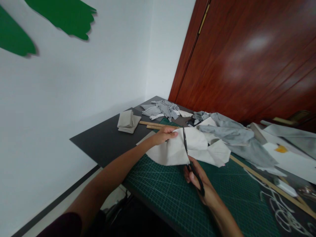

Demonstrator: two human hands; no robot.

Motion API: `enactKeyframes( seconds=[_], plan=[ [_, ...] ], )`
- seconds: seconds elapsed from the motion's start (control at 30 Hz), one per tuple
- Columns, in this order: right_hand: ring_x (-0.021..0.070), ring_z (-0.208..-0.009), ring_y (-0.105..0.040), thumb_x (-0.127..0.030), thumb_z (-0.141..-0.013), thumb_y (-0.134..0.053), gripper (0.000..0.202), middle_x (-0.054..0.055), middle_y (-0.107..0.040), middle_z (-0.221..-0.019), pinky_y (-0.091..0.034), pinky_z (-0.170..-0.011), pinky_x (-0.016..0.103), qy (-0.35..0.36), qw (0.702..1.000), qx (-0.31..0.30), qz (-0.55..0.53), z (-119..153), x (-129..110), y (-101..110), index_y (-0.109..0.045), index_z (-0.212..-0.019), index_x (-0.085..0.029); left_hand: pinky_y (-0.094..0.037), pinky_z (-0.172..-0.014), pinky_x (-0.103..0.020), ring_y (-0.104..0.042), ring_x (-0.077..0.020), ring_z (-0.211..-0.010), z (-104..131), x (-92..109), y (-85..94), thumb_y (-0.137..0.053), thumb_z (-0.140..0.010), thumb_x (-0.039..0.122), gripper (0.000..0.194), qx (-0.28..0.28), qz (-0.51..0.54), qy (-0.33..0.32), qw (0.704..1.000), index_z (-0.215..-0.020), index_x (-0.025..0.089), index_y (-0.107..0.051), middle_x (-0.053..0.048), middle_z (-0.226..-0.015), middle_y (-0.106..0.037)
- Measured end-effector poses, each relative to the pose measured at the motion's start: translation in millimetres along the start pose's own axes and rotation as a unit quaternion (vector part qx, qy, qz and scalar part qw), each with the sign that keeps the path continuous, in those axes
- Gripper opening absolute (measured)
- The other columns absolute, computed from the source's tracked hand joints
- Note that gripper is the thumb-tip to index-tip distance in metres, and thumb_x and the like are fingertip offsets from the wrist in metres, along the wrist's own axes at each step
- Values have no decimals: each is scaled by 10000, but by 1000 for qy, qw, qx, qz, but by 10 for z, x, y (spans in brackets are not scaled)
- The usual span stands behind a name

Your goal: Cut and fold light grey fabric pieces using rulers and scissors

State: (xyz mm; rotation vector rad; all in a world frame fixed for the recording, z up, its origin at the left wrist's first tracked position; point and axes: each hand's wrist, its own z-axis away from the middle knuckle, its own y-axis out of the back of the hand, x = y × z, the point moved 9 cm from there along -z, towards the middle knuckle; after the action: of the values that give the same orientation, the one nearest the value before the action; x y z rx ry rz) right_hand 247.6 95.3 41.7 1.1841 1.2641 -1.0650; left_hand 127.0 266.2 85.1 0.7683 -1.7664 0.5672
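A piece of off-white fabric [170, 152] is raised above the green cutting mat [155, 182]. My left hand [164, 135] pinches its upper edge, thumb on top. In my right hand [201, 184] is a pair of scissors [195, 174] with black handles, fingers wrapped round the loops. The blades point away from me and lie across the fabric, to the right of my left hand. More of the off-white fabric spreads to the right of the blades, its far corner resting near the mat. The lower blade is mostly hidden by cloth.
Folded beige cloth [127, 121] lies on the dark table [98, 138] at left. Grey scraps [163, 108] and a heap of grey fabric [229, 130] sit behind. A wooden ruler [261, 179] and white cord [283, 210] are at right. Behind stand a white wall and a wooden door [247, 59].
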Motion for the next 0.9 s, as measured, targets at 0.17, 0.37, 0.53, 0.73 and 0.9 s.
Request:
enactKeyframes(
  seconds=[0.17, 0.37, 0.53, 0.73, 0.9],
  plan=[
    [227, -828, -519, -742, -815, -698, 811, 41, -572, -933, -435, -817, 370, -2, 1000, 8, -2, 10, -6, 11, -525, -1426, -238, -262, -504, -213, -402, -81, -525, 4, -40, -28, -793, -713, 678, 570, -11, 1, 13, 1000, -694, 141, -600, 36, -598, -500],
    [248, -875, -555, -755, -802, -701, 817, 89, -624, -1062, -448, -825, 374, 2, 1000, 7, 1, 22, -47, -5, -547, -1427, -251, -299, -490, -211, -433, -82, -506, 6, -44, -66, -816, -668, 706, 603, -15, 25, 23, 999, -727, 135, -629, 31, -598, -545],
    [247, -914, -539, -766, -849, -632, 808, 100, -612, -1152, -439, -834, 369, 15, 1000, -9, 12, 25, -38, -7, -517, -1458, -247, -334, -508, -214, -470, -88, -513, 22, -28, -99, -834, -670, 690, 592, -13, 49, 27, 998, -764, 128, -671, 16, -619, -591],
    [244, -903, -505, -722, -926, -556, 725, 60, -591, -1044, -426, -821, 362, 40, 998, -48, 29, 24, 7, 3, -490, -1494, -276, -336, -502, -209, -474, -89, -511, 27, -45, -97, -835, -678, 664, 566, -5, 59, 34, 998, -774, 127, -685, 12, -624, -604],
    [241, -899, -510, -776, -864, -599, 807, 72, -596, -1074, -430, -806, 371, 19, 999, -33, 17, 23, 0, 15, -500, -1472, -254, -333, -496, -204, -470, -89, -513, 24, -59, -75, -829, -705, 611, 506, 4, 57, 37, 998, -759, 132, -676, 17, -617, -598]
  ],
)
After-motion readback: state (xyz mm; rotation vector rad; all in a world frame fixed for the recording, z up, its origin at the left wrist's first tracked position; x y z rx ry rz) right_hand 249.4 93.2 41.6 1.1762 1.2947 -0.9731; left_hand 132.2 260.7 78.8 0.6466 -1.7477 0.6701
